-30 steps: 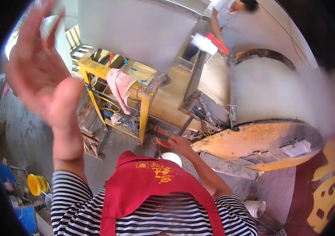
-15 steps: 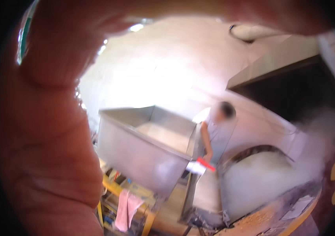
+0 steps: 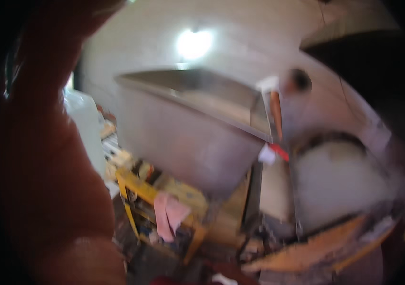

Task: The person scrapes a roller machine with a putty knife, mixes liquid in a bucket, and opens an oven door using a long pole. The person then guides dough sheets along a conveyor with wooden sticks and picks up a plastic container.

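Note:
My left hand (image 3: 55,190), judged by the side it comes from, is very close to the camera. It fills the left of the picture as a blurred, dark shape. Its fingertips lie outside the picture, so how the fingers are set and whether they hold anything is hidden. My right hand does not show. Beyond, a large rectangular metal vat (image 3: 183,137) stands on a yellow frame (image 3: 138,186), with a pink cloth (image 3: 169,216) draped over the frame.
A co-worker (image 3: 278,95) leans by the vat's right end, an arm reaching down to a red-and-white object (image 3: 274,153). A wide round pan (image 3: 340,180) with pale, steaming contents is at right, under a dark hood (image 3: 359,61). A whitish translucent container (image 3: 84,128) stands left of the vat.
My hand has drawn back from the top of the view and now covers mainly the left. The view has tilted downward, so the vat and co-worker appear higher and further right.

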The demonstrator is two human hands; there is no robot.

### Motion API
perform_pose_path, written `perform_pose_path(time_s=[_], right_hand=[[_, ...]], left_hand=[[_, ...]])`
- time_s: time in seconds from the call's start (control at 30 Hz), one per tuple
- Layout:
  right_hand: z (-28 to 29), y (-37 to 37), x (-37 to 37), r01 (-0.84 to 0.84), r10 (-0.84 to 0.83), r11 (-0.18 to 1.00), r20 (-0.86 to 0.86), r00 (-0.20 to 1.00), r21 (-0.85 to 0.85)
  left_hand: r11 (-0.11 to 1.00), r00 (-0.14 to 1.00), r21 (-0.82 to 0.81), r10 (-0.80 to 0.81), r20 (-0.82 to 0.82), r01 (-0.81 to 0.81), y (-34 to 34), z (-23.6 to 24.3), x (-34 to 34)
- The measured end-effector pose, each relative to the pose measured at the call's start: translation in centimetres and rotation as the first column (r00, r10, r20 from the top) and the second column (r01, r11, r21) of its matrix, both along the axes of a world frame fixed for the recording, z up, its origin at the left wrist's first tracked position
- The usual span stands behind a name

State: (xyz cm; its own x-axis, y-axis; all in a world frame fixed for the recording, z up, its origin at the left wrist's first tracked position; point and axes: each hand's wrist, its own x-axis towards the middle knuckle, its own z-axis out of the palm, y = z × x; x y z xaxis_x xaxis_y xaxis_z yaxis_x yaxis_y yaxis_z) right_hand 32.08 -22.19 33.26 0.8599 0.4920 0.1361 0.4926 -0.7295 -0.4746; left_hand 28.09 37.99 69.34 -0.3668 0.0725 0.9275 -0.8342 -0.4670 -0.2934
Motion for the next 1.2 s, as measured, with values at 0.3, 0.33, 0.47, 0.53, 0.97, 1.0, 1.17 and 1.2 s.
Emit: perform_pose_path(time_s=[0.3,0.33,0.47,0.53,0.97,1.0,1.17,1.2], right_hand=[[-6.2,-3.4,-7.9,0.071,-0.117,0.989,-0.386,0.915,-0.132],[-5.9,-3.7,-9.2,0.12,-0.164,0.984,-0.389,0.906,-0.134],[-7.1,-4.8,-15.1,0.19,-0.345,0.923,-0.501,0.794,-0.335],[-9.1,-5.4,-18.6,0.333,-0.396,0.917,-0.414,0.82,-0.218],[-5.3,-3.3,-25.8,0.421,-0.563,0.826,-0.582,0.587,-0.375],[-5.6,-3.9,-26.5,0.425,-0.557,0.83,-0.57,0.603,-0.361],[-4.7,-6.8,-31.6,0.502,-0.567,0.822,-0.475,0.673,-0.27],[-5.0,-7.7,-33.6,0.557,-0.591,0.8,-0.45,0.67,-0.223]], left_hand=[[0.997,0.713,-0.06,-0.013,-0.701,-0.041,-25.9,-9.0,8.0],[0.992,0.598,0.046,0.11,-0.794,-0.121,-25.8,-11.9,8.0],[0.987,0.479,0.149,0.157,-0.864,-0.054,-27.3,-19.2,7.3],[0.915,0.511,0.383,0.391,-0.766,-0.125,-28.2,-20.8,8.0],[0.959,0.534,0.274,0.194,-0.823,0.073,-35.8,-21.5,5.8],[0.955,0.516,0.267,0.165,-0.841,0.129,-36.7,-21.7,4.7],[0.9,0.447,0.26,0.083,-0.891,0.351,-43.1,-23.7,-2.8],[0.871,0.426,0.26,0.065,-0.903,0.418,-44.7,-24.3,-4.8]])
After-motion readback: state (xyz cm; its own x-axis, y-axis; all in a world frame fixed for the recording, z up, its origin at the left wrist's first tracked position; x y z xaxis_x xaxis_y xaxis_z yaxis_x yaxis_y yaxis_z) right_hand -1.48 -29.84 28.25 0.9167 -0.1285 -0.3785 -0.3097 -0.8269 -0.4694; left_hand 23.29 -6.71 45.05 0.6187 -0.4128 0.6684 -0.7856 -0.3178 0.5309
